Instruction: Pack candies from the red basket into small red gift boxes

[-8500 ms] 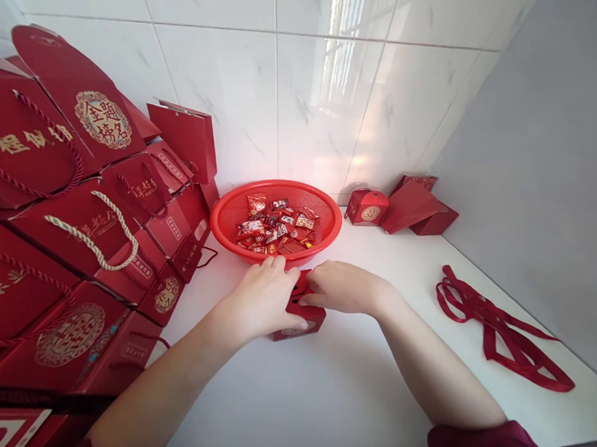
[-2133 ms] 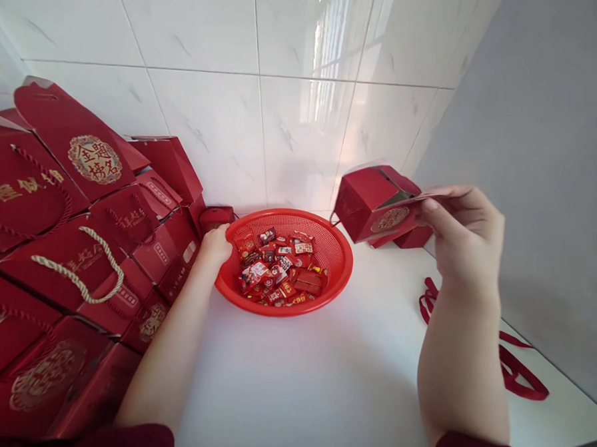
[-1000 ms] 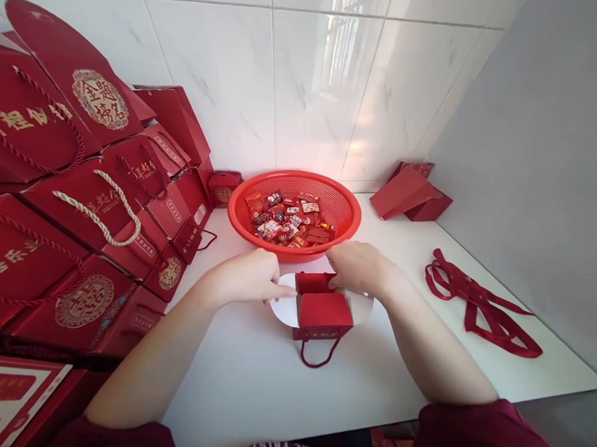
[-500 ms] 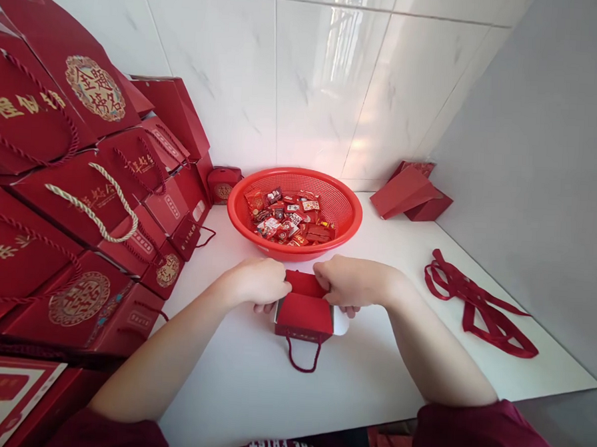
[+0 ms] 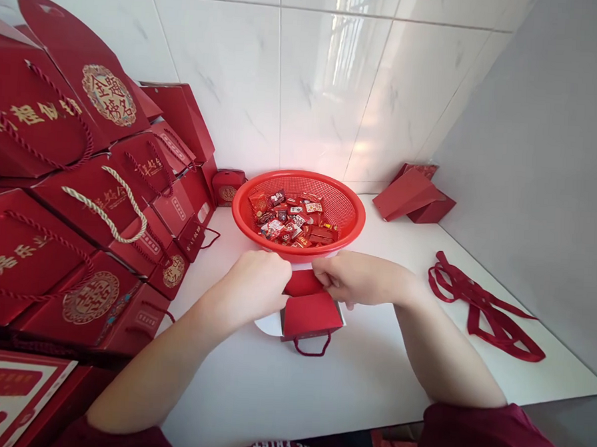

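Left hand (image 5: 261,281), right hand (image 5: 350,277) closer together than before, tight on red box (image 5: 313,316) edges

The small box (image 5: 313,316) is deep red — the meshed basket (image 5: 348,214) brighter.

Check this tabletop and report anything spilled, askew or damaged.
No spill or clear damage shows. The dark red ribbon at right lies in untidy loops, and the red cartons in the far right corner sit crooked. A white flap splays from the small red box between left hand and right hand.
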`<state>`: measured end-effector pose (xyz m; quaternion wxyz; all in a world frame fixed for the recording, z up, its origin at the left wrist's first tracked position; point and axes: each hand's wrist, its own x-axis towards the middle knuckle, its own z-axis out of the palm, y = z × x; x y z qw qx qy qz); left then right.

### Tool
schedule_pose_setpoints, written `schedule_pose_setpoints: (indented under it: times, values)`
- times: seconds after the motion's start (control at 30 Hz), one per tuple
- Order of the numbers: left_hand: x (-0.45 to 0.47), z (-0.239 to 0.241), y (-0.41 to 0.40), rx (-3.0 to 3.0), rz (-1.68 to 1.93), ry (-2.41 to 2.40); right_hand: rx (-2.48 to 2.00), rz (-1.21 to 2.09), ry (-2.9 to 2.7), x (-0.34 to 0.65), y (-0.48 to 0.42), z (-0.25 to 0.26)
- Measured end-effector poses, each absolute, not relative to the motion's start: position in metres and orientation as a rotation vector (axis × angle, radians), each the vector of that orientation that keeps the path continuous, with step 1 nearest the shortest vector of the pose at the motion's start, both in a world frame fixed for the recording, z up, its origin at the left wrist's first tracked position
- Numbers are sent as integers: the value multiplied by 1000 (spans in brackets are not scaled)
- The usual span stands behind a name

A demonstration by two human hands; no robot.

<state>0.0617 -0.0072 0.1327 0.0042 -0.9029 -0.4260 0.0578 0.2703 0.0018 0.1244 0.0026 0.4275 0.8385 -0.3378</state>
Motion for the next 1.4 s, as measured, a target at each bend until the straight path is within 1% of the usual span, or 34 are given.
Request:
schedule_pose_setpoints:
  times: [0.1,0.17,0.33,0.4,0.47,0.57,0.63,0.7,0.83,0.9,1.07,1.23,1.33,1.4]
  values:
    - [52,149,-20,-2875,-24,-1108,1368,-1040,2860,280,-5,136]
    - [44,157,-24,-2906,-203,-1009,1350,-1090,2974,287,-10,142]
    - [33,165,-21,-2852,-804,-794,1336,-1230,3169,294,-22,146]
    - [35,164,-19,-2804,-1047,-875,1379,-1215,3241,291,-26,145]
    - [38,163,-17,-2729,-1273,-1097,1422,-1127,3310,287,-29,144]
    - [44,160,-14,-2592,-1442,-1382,1403,-911,3402,282,-31,142]
    - [45,159,-12,-2538,-1418,-1397,1381,-781,3436,281,-32,142]
    - [45,159,-11,-2544,-1311,-1302,1405,-683,3418,280,-34,143]
    - [41,162,-13,-2703,-1070,-1031,1535,-634,3269,280,-38,145]
    - [39,164,-15,-2816,-954,-979,1572,-634,3233,280,-38,145]
    - [36,171,-21,-2976,-545,-1127,1431,-607,3338,277,-36,143]
    - [35,169,-20,-2951,-170,-1208,1273,-655,3351,267,-30,136]
    - [35,159,-9,-2966,10,-1269,1301,-534,3283,260,-20,126]
    - [35,150,3,-3050,6,-1305,1300,-434,3255,256,-14,121]
